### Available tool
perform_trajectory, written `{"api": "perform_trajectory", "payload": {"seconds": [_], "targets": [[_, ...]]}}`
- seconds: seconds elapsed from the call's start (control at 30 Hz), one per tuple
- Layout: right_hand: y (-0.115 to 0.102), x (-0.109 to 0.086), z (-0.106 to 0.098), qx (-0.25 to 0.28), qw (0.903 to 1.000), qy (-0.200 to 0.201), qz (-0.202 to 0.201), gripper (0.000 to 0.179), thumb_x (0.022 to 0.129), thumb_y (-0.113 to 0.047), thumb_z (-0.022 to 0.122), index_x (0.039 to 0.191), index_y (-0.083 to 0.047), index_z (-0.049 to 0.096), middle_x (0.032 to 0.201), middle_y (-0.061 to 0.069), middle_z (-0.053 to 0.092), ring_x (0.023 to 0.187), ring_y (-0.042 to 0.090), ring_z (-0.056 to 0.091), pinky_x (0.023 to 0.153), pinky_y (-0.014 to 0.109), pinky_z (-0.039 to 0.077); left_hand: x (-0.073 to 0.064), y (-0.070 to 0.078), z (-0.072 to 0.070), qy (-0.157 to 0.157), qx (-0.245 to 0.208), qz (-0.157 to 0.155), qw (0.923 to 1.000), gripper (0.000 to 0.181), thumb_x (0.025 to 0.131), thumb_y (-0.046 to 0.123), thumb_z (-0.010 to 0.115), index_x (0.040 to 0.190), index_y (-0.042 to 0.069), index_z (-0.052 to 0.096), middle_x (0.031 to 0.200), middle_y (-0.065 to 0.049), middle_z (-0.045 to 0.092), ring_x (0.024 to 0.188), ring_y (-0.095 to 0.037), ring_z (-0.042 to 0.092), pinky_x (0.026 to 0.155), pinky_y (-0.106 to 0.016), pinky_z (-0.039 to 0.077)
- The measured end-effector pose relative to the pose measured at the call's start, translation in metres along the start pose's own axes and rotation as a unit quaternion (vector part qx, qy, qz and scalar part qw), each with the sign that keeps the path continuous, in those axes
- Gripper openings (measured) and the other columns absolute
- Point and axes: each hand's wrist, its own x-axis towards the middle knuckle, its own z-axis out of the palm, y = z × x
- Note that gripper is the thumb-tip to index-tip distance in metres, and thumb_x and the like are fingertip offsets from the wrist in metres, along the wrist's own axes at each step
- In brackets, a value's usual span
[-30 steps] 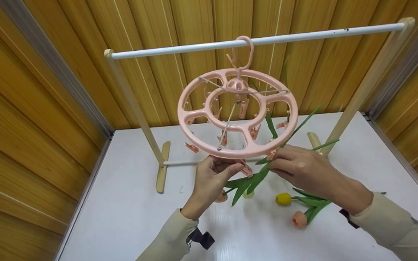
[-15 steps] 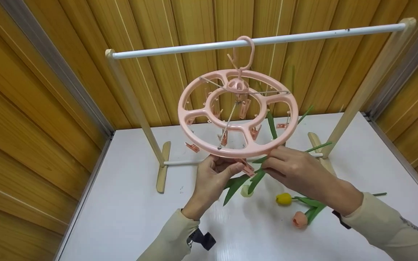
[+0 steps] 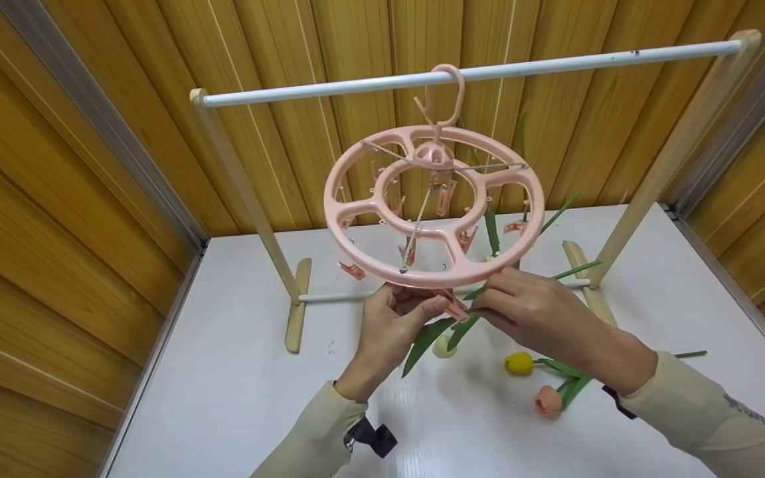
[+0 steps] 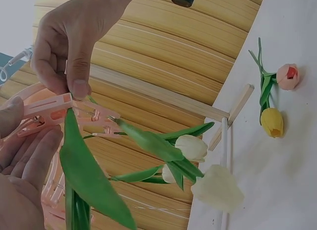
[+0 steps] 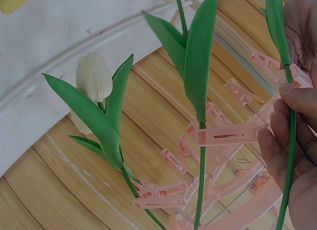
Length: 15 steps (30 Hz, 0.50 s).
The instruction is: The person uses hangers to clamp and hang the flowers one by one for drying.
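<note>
A round pink clip hanger (image 3: 469,272) hangs by its hook, clothespins dangling from it. My left hand (image 3: 386,332) pinches one of these clothespins (image 4: 47,105) between thumb and fingers below the front rim. Close on its right, my right hand (image 3: 542,312) holds an artificial tulip by its green stem (image 5: 291,146). The stem and the base of a broad leaf (image 4: 94,165) lie right at the clothespin's tip; the bloom is hidden. Two other clothespins grip stems in the right wrist view, one bearing a white tulip (image 5: 94,76), the other a leafy stem (image 5: 199,71).
The hanger's hook is over the white bar (image 3: 555,67) of a wooden-legged rack. On the white table (image 3: 236,411) lie a yellow tulip (image 3: 518,363) and a peach tulip (image 3: 548,401), right of centre. Wood-panelled walls (image 3: 57,265) stand behind and at both sides.
My right hand has shifted left with its tulip, toward the clothespin. The peach bloom seen beside my left wrist has gone out of sight. My left hand has barely moved.
</note>
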Motion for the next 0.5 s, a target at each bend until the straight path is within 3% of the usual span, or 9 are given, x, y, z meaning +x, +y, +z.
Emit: {"api": "perform_trajectory", "payload": {"seconds": [0.5], "targets": [[-0.0009,0.0003,0.0018,0.006,1.0,0.002,-0.007,0.034,0.076,-0.002,0.095,0.103,-0.01,0.077,0.098,0.0,0.072,0.086,0.016,0.066,0.079,0.035,0.065,0.0012,-0.0014,0.0017,-0.003,-0.007,0.016,0.9998,0.026,0.095,0.003,0.08,0.116,-0.008,0.07,0.104,-0.015,0.078,0.096,-0.025,0.078,0.085,-0.037,0.064]]}}
